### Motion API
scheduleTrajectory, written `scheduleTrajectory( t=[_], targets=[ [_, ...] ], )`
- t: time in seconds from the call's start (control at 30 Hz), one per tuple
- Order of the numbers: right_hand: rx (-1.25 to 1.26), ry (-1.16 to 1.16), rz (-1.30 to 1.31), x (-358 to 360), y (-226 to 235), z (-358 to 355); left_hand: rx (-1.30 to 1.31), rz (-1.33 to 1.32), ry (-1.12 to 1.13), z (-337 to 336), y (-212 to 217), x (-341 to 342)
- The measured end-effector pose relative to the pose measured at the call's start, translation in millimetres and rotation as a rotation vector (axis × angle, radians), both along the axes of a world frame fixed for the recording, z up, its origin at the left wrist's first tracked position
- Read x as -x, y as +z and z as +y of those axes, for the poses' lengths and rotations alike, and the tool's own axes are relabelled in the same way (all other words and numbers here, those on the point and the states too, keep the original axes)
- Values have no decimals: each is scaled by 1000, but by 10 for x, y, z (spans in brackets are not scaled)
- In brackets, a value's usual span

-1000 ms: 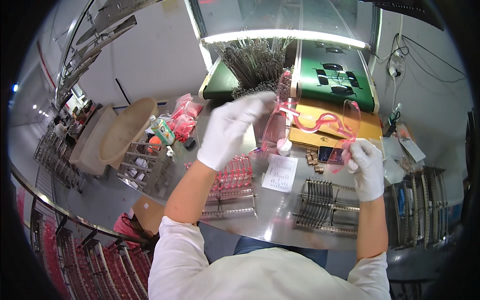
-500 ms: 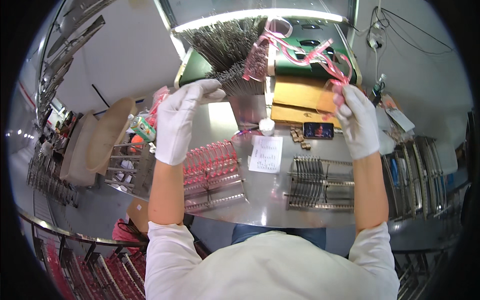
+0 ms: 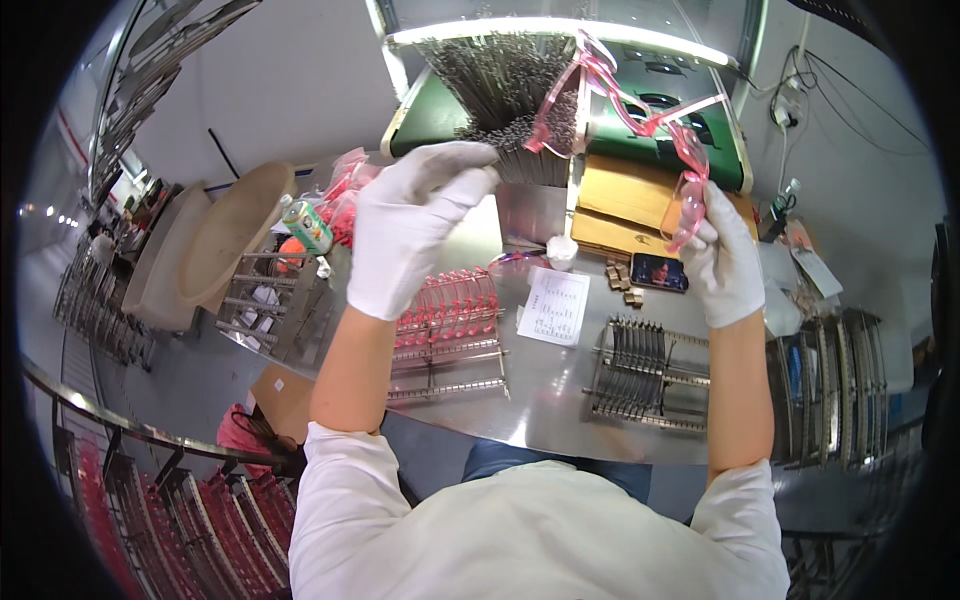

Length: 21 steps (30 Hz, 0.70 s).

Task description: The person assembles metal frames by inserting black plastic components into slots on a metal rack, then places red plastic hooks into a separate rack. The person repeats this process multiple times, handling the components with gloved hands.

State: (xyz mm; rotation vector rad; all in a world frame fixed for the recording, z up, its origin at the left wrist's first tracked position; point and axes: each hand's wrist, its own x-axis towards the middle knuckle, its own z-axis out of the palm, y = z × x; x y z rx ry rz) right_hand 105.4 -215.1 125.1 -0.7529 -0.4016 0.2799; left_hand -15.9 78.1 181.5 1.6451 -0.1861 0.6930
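A pink, see-through eyeglass frame [image 3: 647, 122] is raised over the far side of the bench, under the bright lamp. My right hand [image 3: 722, 262], in a white glove, is closed on its near right end. On the left, my gloved left hand [image 3: 412, 222] is held up with bent fingers and a gap to the thumb; nothing shows in it. Below that hand stands a metal rack [image 3: 455, 352] holding several pink eyeglass parts. Nearer my right forearm, another rack [image 3: 650, 372] carries a row of dark, thin parts.
A bundle of thin metal rods [image 3: 505, 90] stands at the back. Around the middle lie a paper sheet [image 3: 555, 305], a phone [image 3: 658, 271], small brown blocks [image 3: 626, 284] and yellow-brown cardboard [image 3: 615, 205]. A can [image 3: 308, 228] and beige tubs [image 3: 235, 240] are at left.
The view has turned a little, so the bench appears farther right. My left hand has shifted right with its fingers more spread from the thumb. The pink frame has tilted in my right hand.
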Motion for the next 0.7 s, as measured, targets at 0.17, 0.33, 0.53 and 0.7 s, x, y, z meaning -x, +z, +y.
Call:
scheduleTrajectory(
  t=[0.17,0.33,0.53,0.7],
  targets=[
    [-132,209,101,-79,-285,46,-304,-273,66,0,-41,-83],
    [-170,235,233,39,-284,80,-426,-500,181,-55,-46,-164],
    [-169,284,244,99,-269,96,-473,-444,112,-34,-39,-108],
    [-161,305,210,97,-305,83,-536,-525,194,-103,19,-69]
  ],
)
